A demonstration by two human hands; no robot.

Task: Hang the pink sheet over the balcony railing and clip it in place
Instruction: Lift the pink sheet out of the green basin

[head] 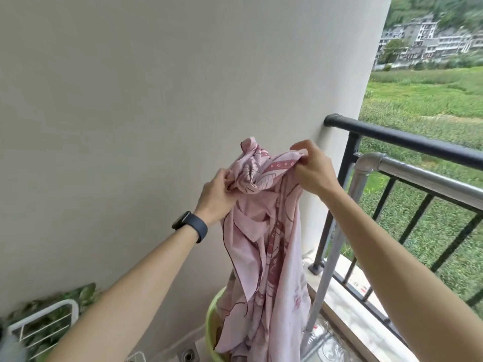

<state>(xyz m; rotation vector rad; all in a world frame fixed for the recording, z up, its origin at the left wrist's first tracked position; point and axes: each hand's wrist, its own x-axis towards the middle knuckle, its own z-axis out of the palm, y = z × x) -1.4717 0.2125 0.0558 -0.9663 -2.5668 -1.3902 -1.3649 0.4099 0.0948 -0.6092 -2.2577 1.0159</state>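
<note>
Balcony corner, white wall ahead, black railing [405, 142] on the right. Pink sheet [264, 244] hangs bunched between both hands, near the railing but not touching it, its tail in the green basin [213, 327] on the floor. The left hand [218, 189] clutches a wad and the right hand [312, 171] pinches the patterned hem. Judgement: work along the hem to spread it and lift the tail clear before draping.

plain white wall [130, 100] | green field [431, 105] | hillside buildings [431, 40] | daylight
</note>
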